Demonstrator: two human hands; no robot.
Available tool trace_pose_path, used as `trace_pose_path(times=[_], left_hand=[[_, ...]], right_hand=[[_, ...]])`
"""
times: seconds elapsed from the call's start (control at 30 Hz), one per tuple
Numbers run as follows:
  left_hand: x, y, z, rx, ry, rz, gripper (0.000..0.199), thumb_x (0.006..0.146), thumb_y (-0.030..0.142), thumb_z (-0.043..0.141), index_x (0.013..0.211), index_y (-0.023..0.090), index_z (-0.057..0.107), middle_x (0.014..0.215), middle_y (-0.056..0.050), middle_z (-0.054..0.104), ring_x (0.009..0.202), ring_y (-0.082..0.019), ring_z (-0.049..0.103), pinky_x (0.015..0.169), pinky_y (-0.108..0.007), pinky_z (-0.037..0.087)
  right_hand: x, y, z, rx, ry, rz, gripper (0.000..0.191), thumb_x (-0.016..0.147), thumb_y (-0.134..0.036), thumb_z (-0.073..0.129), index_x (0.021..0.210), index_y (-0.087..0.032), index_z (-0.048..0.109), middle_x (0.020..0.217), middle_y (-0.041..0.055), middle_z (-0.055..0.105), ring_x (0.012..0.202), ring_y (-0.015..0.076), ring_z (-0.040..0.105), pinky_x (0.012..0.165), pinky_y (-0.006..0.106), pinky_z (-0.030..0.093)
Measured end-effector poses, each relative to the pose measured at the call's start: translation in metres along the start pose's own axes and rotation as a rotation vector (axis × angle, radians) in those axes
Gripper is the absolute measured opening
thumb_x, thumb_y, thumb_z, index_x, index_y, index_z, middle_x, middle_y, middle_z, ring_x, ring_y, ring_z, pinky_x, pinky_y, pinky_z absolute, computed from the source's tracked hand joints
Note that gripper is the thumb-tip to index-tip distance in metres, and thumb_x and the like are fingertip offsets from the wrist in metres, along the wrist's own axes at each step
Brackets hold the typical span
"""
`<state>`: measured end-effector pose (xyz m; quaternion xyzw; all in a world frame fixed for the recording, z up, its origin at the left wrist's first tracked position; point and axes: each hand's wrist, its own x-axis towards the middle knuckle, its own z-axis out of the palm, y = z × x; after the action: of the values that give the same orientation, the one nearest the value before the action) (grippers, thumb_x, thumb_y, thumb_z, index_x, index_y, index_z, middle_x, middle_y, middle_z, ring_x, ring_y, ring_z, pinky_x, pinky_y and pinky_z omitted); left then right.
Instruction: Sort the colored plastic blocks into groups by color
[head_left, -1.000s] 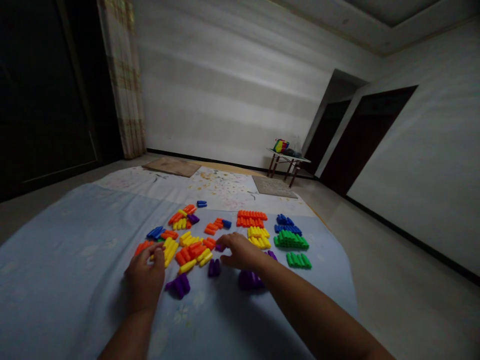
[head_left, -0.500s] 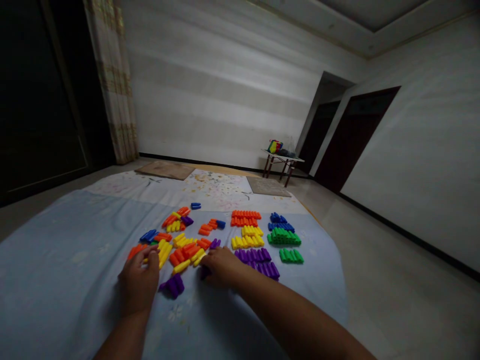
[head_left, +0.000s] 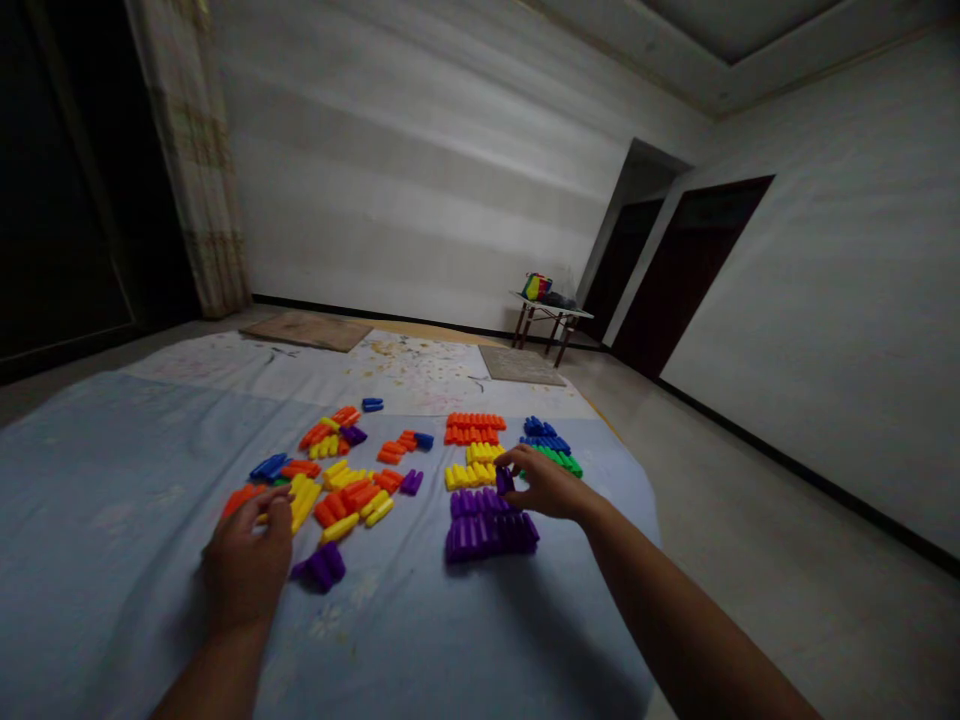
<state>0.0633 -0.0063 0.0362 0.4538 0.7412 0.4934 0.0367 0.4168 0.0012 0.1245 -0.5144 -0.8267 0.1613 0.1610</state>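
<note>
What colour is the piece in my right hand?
The piece is purple, as the head view shows.

Between the mixed pile (head_left: pixel 352 498) and the purple rows (head_left: pixel 491 530) a lane of bare cloth (head_left: pixel 420 590) lies open, narrowed farther out by loose purple pieces (head_left: pixel 411 482); the left hand (head_left: pixel 247 555) has yellow sticks (head_left: pixel 304 502) and a purple cluster (head_left: pixel 322 568) blocking its right side, while right of the right hand (head_left: pixel 544 485) there is free cloth

The right hand (head_left: pixel 549 484) partly hides green pieces (head_left: pixel 568 463).
</note>
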Motion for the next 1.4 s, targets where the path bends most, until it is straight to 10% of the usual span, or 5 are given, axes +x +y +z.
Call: trace_pose_path(times=[0.37,0.67,0.87,1.17,1.4], left_hand=[[0.000,-0.003,0.003,-0.015,0.009,-0.004,0.026,0.075,0.033,0.046,0.089,0.021,0.065,0.098,-0.003,0.065,0.090,-0.019,0.058,0.084,-0.033,0.044],[-0.003,-0.002,0.003,-0.074,0.066,0.043,0.027,0.076,0.032,0.043,0.086,0.020,0.064,0.090,-0.004,0.067,0.092,-0.020,0.060,0.086,-0.033,0.045],[-0.004,-0.005,0.005,-0.081,0.075,0.059,0.028,0.076,0.035,0.043,0.086,0.020,0.065,0.087,-0.004,0.067,0.088,-0.020,0.060,0.083,-0.031,0.046],[-0.004,-0.005,0.002,-0.098,0.069,0.060,0.027,0.077,0.033,0.042,0.085,0.020,0.064,0.088,-0.005,0.067,0.087,-0.019,0.061,0.082,-0.030,0.046],[-0.003,-0.008,0.003,-0.113,0.077,0.065,0.027,0.077,0.035,0.042,0.084,0.020,0.064,0.087,-0.004,0.067,0.087,-0.019,0.061,0.081,-0.030,0.047]], right_hand=[[-0.017,0.006,0.011,-0.111,-0.269,-0.002,0.050,0.063,-0.026,0.070,0.111,-0.021,0.059,0.103,0.0069,0.059,0.090,0.0202,0.056,0.078,0.030,0.044],[-0.019,-0.002,0.009,-0.030,-0.212,0.013,0.054,0.066,-0.030,0.069,0.117,-0.020,0.056,0.110,0.0088,0.058,0.097,0.0224,0.055,0.084,0.034,0.043],[0.000,-0.046,0.030,0.121,0.009,-0.098,0.032,0.078,-0.027,0.058,0.109,-0.020,0.060,0.106,0.0073,0.061,0.096,0.0187,0.056,0.088,0.034,0.042],[0.043,-0.140,0.111,0.056,-0.049,-0.146,0.033,0.073,-0.041,0.061,0.097,-0.019,0.060,0.095,0.0070,0.064,0.086,0.0197,0.059,0.072,0.030,0.044],[0.057,-0.153,0.132,-0.103,-0.091,-0.161,0.043,0.070,-0.036,0.062,0.108,-0.017,0.055,0.101,0.0101,0.064,0.092,0.0239,0.058,0.076,0.033,0.043]])
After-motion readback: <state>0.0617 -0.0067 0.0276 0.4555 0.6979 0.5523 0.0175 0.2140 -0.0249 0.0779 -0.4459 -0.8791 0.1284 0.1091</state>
